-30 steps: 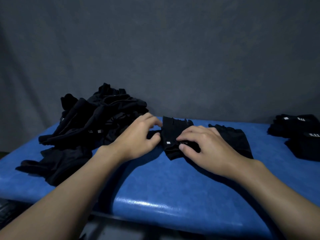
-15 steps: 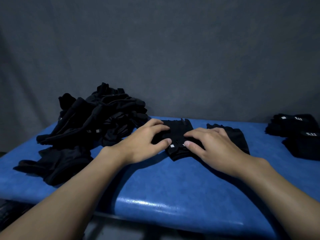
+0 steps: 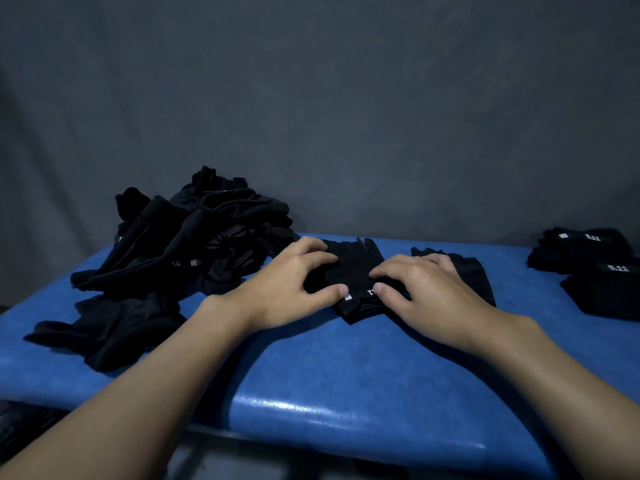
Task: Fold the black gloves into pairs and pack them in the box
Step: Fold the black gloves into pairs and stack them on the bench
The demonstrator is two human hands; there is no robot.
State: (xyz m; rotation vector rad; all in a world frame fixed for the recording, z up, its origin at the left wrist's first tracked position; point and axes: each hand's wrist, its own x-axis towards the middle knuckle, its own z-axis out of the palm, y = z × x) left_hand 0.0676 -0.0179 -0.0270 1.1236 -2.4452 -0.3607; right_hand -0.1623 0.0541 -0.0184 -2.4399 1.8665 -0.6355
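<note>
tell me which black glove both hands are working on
The centre glove, with white tags at its near edge, gripped by the left hand and right hand. The glove pile at left and folded gloves at right lie untouched.

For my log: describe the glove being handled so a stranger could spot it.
On the blue table, between loose heap and folded stacks, lies a flat glove. Only it is gripped by the left hand and right hand, thumbs flanking its white tag.

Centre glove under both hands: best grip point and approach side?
Centre glove: probably pinch the near cuff edge beside the white tag, coming from the front. It lies flat with that edge facing the person; the glove pile crowds its left.
</note>
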